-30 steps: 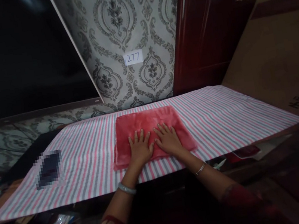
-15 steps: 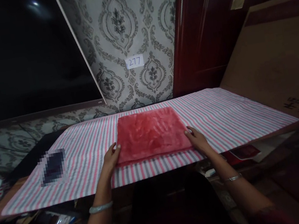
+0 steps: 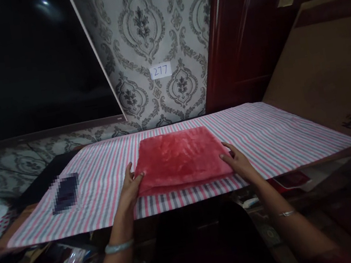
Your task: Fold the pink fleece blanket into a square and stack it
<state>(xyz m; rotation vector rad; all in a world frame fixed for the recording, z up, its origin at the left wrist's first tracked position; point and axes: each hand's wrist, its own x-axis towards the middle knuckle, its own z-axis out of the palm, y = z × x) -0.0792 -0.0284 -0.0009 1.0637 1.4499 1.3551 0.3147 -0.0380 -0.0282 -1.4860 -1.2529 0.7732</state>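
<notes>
Red folded towel [image 3: 181,157] | between left hand [image 3: 131,186], right hand [image 3: 239,163] | fingers gripping side edges

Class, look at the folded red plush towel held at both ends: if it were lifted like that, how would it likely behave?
The red plush towel looks soft and thick, so it would probably sag between the left hand and right hand. It seems light for its bulk. Folded layers might slip apart; its nap should grip the striped cloth.
</notes>
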